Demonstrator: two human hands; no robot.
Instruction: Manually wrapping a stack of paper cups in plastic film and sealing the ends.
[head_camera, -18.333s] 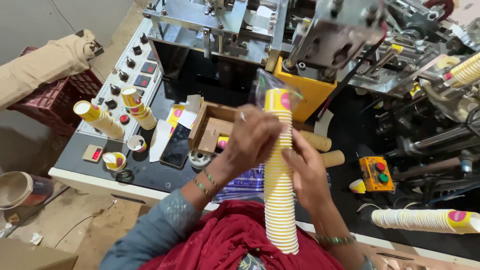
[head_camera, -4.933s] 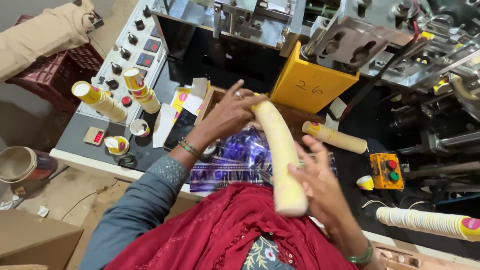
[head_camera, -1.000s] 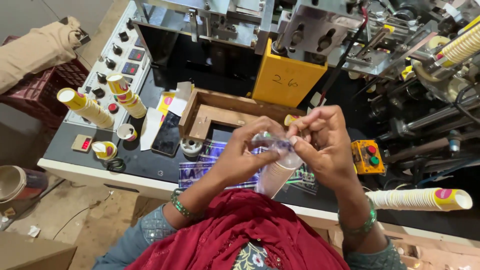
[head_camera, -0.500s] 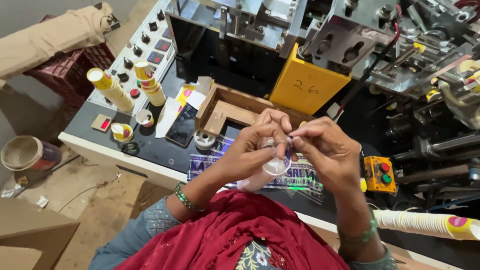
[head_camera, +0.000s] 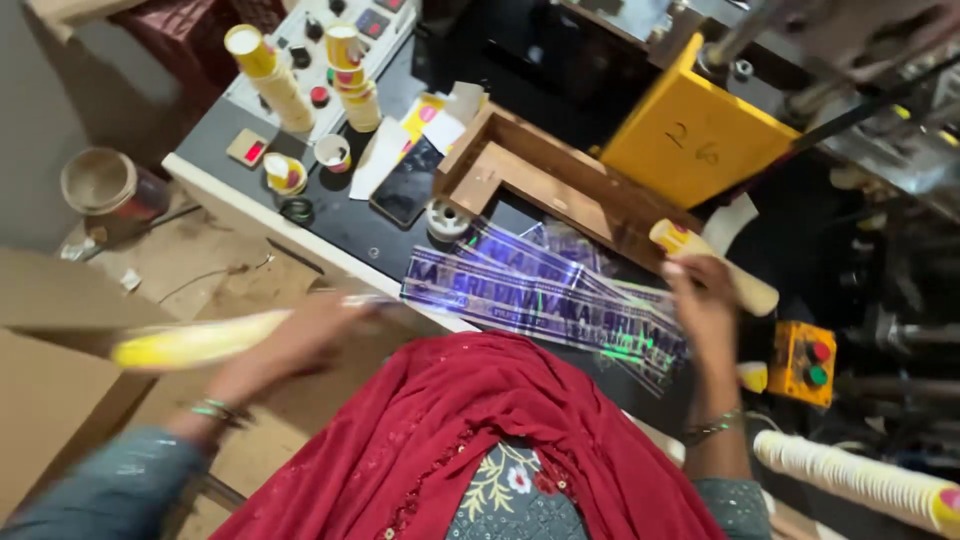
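My left hand (head_camera: 290, 345) grips one end of a long bagged stack of yellow paper cups (head_camera: 195, 342), held out level to my left over the floor and blurred by motion. My right hand (head_camera: 700, 300) reaches forward over the black table and touches a shorter cream stack of cups (head_camera: 712, 262) lying there, near the wooden tray (head_camera: 530, 180). Printed clear plastic bags (head_camera: 545, 290) lie flat on the table in front of me.
Upright cup stacks (head_camera: 268, 80) stand on the control panel at the far left, beside loose cups and a phone (head_camera: 405, 185). A yellow machine guard (head_camera: 690, 135), an orange button box (head_camera: 805, 360), a lying cup stack (head_camera: 850, 480) and a cardboard box (head_camera: 50, 370) surround me.
Both hands were together at the top of the bagged stack. Now the left hand has swung the stack out to the left, and the right hand has reached to the cups on the table.
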